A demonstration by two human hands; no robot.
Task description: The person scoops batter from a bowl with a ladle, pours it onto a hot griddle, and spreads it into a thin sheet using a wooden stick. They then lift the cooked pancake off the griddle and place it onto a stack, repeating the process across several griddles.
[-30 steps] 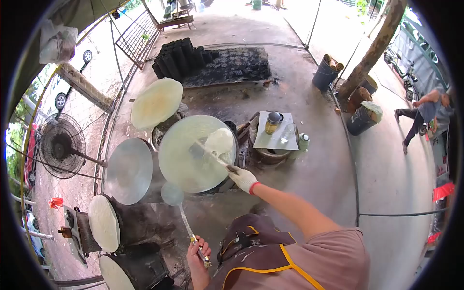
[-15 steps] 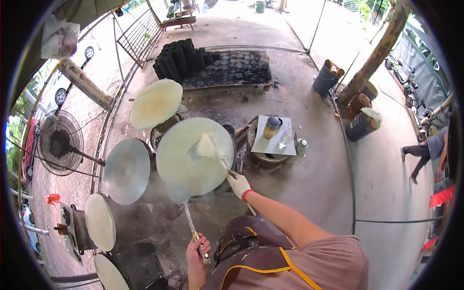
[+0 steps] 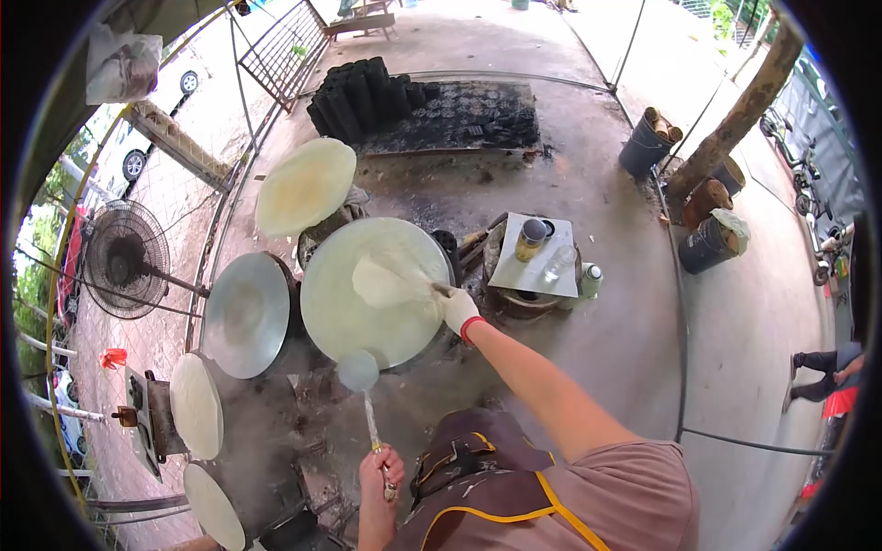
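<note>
The gloved right hand [image 3: 457, 308] grips a stick lifting a thin sheet [image 3: 386, 280] off the round steamer top [image 3: 354, 317] — the left hand [image 3: 379, 470] clasps a ladle [image 3: 360, 375] — beside a metal lid [image 3: 246, 315] and jar [image 3: 530, 239].

Fan [image 3: 124, 260], charcoal stack [image 3: 367, 87], bucket [image 3: 645, 145]

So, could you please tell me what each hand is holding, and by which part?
The left hand grips the ladle by its handle end; the gloved right hand holds a thin stick's near end.
</note>
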